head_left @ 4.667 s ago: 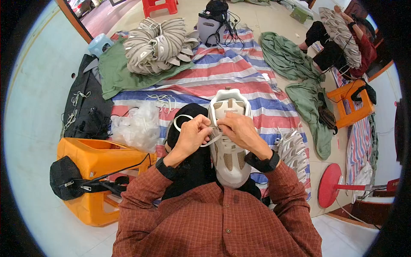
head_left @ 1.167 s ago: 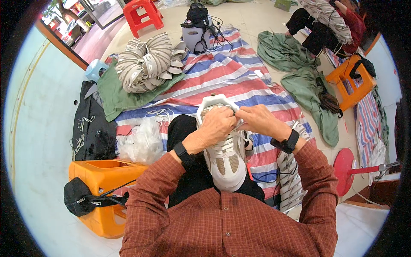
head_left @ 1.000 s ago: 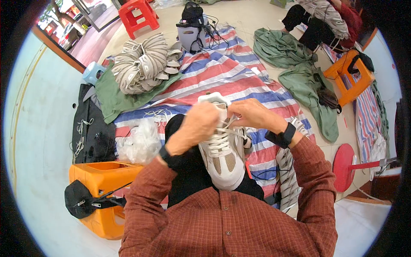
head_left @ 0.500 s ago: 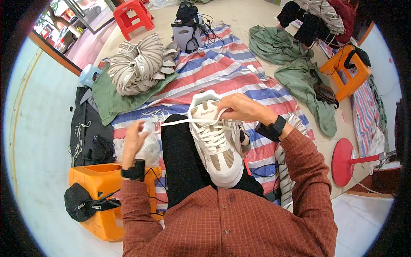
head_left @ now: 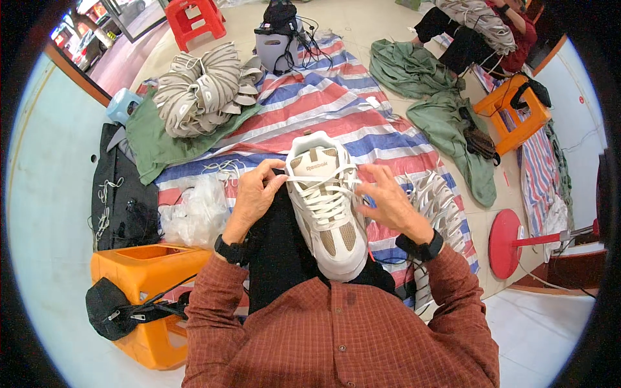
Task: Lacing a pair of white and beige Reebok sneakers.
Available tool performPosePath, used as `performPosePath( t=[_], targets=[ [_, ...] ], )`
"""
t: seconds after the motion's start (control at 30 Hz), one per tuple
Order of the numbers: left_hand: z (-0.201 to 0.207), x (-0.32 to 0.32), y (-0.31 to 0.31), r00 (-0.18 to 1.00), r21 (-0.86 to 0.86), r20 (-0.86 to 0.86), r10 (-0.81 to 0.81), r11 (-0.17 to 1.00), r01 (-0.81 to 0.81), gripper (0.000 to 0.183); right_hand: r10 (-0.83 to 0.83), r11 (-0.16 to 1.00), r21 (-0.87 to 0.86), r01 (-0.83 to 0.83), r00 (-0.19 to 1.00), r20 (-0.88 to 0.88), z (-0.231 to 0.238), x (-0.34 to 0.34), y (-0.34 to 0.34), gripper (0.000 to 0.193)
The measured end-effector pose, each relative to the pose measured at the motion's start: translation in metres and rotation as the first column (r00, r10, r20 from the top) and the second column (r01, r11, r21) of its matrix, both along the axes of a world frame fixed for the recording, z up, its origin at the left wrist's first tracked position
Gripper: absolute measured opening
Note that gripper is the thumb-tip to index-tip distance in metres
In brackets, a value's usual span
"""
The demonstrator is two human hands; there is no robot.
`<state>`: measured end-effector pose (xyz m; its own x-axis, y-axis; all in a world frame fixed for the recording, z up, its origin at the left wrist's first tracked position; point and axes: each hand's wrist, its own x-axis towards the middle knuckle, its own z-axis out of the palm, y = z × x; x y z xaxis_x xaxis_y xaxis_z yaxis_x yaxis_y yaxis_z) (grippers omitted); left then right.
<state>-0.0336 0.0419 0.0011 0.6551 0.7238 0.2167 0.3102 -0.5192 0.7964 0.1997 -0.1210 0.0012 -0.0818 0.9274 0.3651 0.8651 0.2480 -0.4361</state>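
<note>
A white-and-beige sneaker (head_left: 336, 249) rests on my lap with its toe toward me and its tongue standing up. White laces (head_left: 325, 202) criss-cross its front, and one strand runs across the tongue near the collar. On the shoe's left side, my left hand (head_left: 253, 197) pinches the white shoelace between thumb and fingertips at the upper eyelets. My right hand (head_left: 390, 205) is close to the shoe's right side, fingers apart, near the upper lacing. Whether its fingertips touch the lace is hard to tell.
Left of me stands an orange stool (head_left: 123, 265) with a black pouch (head_left: 107, 307) on it. A clear plastic bag (head_left: 194, 216) lies on the striped sheet (head_left: 304, 107). Bundled shoe parts (head_left: 200, 90) sit farther off. Another person (head_left: 453, 39) is at the far right.
My left hand has come in from the left to the shoe's upper left side, gripping the lace. My right hand has let go of the lace and shifted right and down.
</note>
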Motion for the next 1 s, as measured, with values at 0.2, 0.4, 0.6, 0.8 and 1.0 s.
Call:
performPosePath(
  t=[0.2, 0.4, 0.6, 0.8, 1.0],
  targets=[
    [-0.006, -0.006, 0.0, 0.994, -0.06, 0.11, 0.011, 0.998, -0.004, 0.018, 0.099, 0.95, -0.23, -0.213, 0.901, -0.423, 0.014, -0.002, -0.01, 0.015],
    [-0.004, -0.012, -0.003, 0.884, -0.625, 0.424, 0.196, 0.77, 0.129, 0.015, -0.058, 0.95, -0.244, -0.194, 0.658, -0.751, 0.009, -0.008, 0.009, 0.015],
    [0.006, -0.037, 0.006, 0.67, -0.765, 0.537, 0.512, 0.63, 0.132, 0.01, 0.0, 0.95, -0.136, -0.281, 0.438, -0.899, -0.009, -0.005, 0.017, 0.015],
    [-0.025, -0.118, 0.026, 0.463, -0.748, 0.59, 0.662, 0.664, 0.004, 0.012, -0.042, 0.941, -0.197, -0.276, 0.483, -0.875, -0.016, -0.007, 0.022, 0.02],
    [-0.03, -0.086, 0.001, 0.917, -0.343, 0.075, 0.391, 0.874, -0.344, 0.035, 0.004, 0.996, 0.078, 0.031, 0.913, -0.408, 0.007, -0.01, 0.038, 0.028]
  ],
)
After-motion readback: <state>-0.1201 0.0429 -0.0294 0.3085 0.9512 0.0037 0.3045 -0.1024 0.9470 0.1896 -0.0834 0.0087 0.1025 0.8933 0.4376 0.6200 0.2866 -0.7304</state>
